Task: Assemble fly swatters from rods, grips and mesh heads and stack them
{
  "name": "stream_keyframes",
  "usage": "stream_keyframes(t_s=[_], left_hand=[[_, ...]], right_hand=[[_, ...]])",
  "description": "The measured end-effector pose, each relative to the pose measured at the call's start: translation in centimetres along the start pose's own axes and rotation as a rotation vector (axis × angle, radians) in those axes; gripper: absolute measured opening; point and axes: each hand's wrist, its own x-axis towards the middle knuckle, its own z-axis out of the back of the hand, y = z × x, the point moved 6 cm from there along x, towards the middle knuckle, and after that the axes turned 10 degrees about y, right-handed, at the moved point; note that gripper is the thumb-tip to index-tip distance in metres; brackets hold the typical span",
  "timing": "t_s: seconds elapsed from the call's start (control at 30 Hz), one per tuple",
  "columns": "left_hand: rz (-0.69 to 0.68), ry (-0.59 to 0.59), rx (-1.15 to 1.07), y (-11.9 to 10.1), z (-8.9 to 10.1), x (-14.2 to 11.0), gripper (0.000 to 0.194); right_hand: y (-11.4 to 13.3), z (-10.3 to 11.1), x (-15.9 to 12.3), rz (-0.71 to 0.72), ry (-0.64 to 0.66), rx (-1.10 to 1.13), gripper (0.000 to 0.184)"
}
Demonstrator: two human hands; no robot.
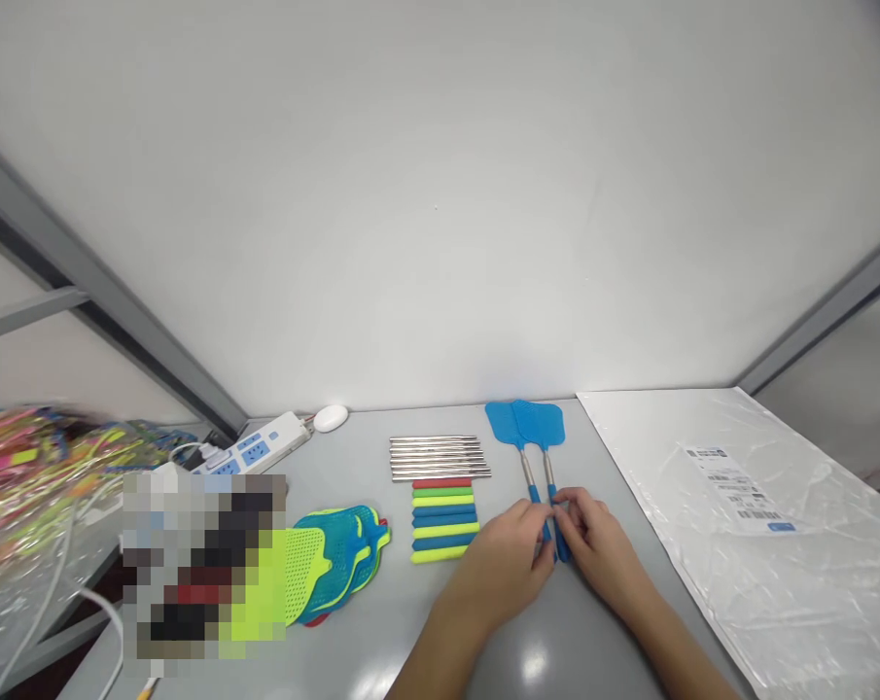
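Both hands meet at the blue handles of two blue fly swatters [534, 425] lying on the grey table [425, 622]: left hand [509, 549] pinching one handle, right hand [592, 544] pinching the other, grips nearly closed. Swatter heads point to 12 o'clock; at 9 o'clock, a row of coloured handles with metal rods [440, 501]; at 3 o'clock, a plastic bag [746, 525]

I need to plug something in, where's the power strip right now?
In the head view, the power strip lies at the table's back left, beside a white oval object.
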Motion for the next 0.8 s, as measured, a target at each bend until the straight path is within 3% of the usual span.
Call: stream_keyframes(t_s=[0.1,0.23,0.4,0.53,0.63,0.8], left_hand=[[0.005,-0.136,0.045,0.3,1.9,-1.9,0.026],[0.091,-0.285,0.214,3.1,3.8,-7.0,0.024],[0.250,-0.355,0.392,7.0,3.9,-13.1,0.026],[0.289,-0.347,0.354,7.7,3.0,-14.1,0.028],[0.274,-0.339,0.320,7.7,2.8,-13.8,0.026],[0.220,-0.351,0.318,7.6,2.8,-14.2,0.022]], right_hand=[[0.3,0.7,-0.8,-0.022,-0.036,0.058,0.029],[3.5,1.3,-0.7,0.043,0.027,0.034,0.028],[9.4,0.2,3.5,0.203,0.205,-0.124,0.025],[13.4,-2.4,10.0,0.384,0.219,-0.392,0.021],[14.9,-5.0,14.6,0.432,0.246,-0.441,0.021],[15.4,-8.1,18.2,0.500,0.389,-0.479,0.015]])
